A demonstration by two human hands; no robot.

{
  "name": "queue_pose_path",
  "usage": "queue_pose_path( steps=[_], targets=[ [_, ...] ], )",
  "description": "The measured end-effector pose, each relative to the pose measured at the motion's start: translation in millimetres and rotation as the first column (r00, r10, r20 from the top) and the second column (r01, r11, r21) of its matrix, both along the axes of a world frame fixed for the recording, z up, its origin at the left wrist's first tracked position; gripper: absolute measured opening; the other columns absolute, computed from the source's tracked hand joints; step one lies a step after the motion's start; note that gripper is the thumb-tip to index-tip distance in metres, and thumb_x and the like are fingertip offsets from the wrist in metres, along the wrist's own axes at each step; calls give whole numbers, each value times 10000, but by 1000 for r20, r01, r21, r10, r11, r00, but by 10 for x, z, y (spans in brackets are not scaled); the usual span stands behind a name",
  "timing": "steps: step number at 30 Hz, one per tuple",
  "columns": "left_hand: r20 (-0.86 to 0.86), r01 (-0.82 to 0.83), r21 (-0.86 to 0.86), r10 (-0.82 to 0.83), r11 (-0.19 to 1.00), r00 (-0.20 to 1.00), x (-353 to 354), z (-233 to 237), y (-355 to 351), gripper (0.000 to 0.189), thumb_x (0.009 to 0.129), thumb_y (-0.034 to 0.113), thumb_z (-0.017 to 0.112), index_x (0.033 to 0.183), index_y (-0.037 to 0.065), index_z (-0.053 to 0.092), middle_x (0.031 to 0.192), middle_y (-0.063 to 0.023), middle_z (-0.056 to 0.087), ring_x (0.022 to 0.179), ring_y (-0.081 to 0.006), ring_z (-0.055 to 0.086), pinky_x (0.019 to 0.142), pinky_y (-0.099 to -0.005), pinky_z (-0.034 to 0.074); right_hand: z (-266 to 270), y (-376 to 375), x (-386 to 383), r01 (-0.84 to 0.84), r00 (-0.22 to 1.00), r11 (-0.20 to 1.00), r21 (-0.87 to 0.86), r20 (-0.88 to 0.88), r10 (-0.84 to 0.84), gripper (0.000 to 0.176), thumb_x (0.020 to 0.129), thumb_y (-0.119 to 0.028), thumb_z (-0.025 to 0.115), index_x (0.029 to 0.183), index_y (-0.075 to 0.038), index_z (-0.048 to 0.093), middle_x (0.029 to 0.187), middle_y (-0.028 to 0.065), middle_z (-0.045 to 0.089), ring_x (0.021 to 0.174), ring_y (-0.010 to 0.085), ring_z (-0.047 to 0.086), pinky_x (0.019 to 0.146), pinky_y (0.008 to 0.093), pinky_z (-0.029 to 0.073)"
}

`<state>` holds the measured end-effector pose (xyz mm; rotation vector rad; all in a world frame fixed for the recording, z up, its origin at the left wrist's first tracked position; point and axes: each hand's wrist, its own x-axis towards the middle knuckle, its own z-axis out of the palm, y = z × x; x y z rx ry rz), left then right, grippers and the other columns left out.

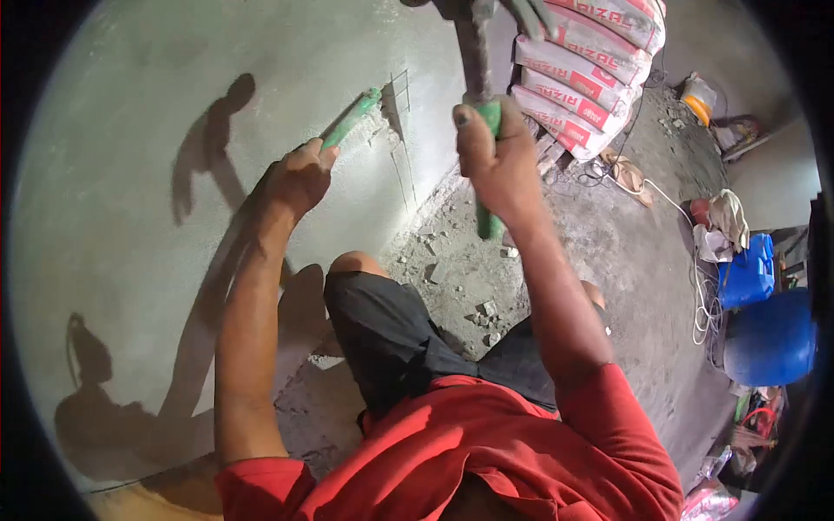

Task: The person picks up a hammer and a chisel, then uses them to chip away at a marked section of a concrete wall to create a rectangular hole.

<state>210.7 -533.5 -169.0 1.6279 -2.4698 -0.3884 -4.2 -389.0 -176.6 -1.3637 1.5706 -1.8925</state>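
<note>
My left hand [301, 181] is wrapped round a green chisel [352, 117]. The chisel's far end meets the grey wall [287, 61] beside a chipped groove [398, 130] with marked lines running down from it. My right hand [499, 161] grips a hammer [473, 56] by its green handle, raised in front of me to the right of the chisel. Its dark metal shaft points up, and the head is partly cut off by the top of the view.
Stacked cement bags [578, 82] stand beyond the hammer. Broken rubble [439, 269] lies on the floor between my knees. At right are a blue jerrycan [747, 271], a blue drum [771, 339] and a loose white cord [698, 300]. Shadows fall across the wall.
</note>
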Motion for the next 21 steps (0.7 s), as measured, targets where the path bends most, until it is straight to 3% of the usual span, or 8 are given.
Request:
queue_pose_path(
  steps=[3, 5, 8, 13, 16, 18, 20, 21],
  targets=[
    [-78, 16, -87, -22, 996, 997, 16, -176, -101, 453, 1005, 425, 437, 1201, 47, 590, 1131, -299, 635, 1100, -485, 583, 934, -513, 458, -523, -421, -70, 117, 958, 993, -24, -261, -120, 442, 961, -400, 610, 999, 40, 592, 734, 223, 649, 698, 331, 674, 643, 409, 505],
    [-43, 21, -88, -25, 996, 999, 5, -136, -46, 450, 1004, 424, 446, 1191, 43, 596, 1125, -296, 639, 1095, -488, 584, 929, -514, 461, -727, -583, -212, 196, 872, 932, 304, -488, -24, 457, 960, -407, 606, 995, 48, 606, 787, 284, 650, 787, 431, 678, 707, 460, 510],
    [-21, 31, -83, -33, 996, 999, -8, -143, -38, 463, 1001, 436, 457, 1163, 27, 600, 1121, -289, 643, 1086, -493, 585, 915, -525, 467, -444, -415, -318, 116, 949, 921, 372, -314, 7, 472, 955, -425, 610, 983, 46, 626, 784, 265, 659, 770, 416, 678, 716, 468, 511],
    [-7, 96, -95, -97, 991, 995, 48, -224, -220, 459, 1010, 407, 445, 1177, 7, 599, 1134, -302, 636, 1067, -490, 597, 916, -529, 464, 417, -16, -193, 74, 983, 984, 164, -178, -44, 416, 951, -393, 633, 957, 23, 631, 747, 224, 652, 708, 361, 678, 647, 421, 518],
    [127, 186, -152, -167, 971, 978, 100, -341, -360, 469, 1017, 401, 424, 1184, 0, 600, 1153, -311, 626, 1086, -486, 591, 936, -515, 455, 318, -142, -51, 137, 957, 953, -269, -211, -197, 288, 927, -251, 680, 1038, 4, 605, 753, 208, 652, 688, 314, 674, 632, 392, 522],
    [44, 111, -109, -106, 988, 993, 23, -164, -184, 469, 1016, 408, 424, 1170, 3, 603, 1145, -307, 631, 1080, -488, 593, 927, -513, 460, -398, -424, -47, 51, 951, 991, -127, -295, -87, 369, 936, -319, 651, 1075, 19, 593, 813, 255, 668, 763, 388, 691, 675, 440, 531],
    [-35, 42, -66, -44, 997, 998, -10, -100, -28, 469, 1016, 415, 425, 1156, 5, 605, 1136, -304, 635, 1074, -491, 595, 917, -511, 466, -856, -552, -193, 163, 884, 908, 386, -467, 40, 463, 938, -409, 614, 1053, 40, 605, 874, 303, 668, 850, 462, 673, 740, 491, 524],
    [-43, 59, -71, -63, 996, 997, -22, -93, -14, 472, 1015, 421, 425, 1145, 3, 599, 1121, -304, 639, 1060, -498, 598, 905, -517, 472, -949, -549, -272, 173, 886, 910, 378, -463, 23, 463, 938, -409, 614, 1053, 40, 605, 874, 303, 668, 850, 462, 673, 740, 491, 524]
  ],
)
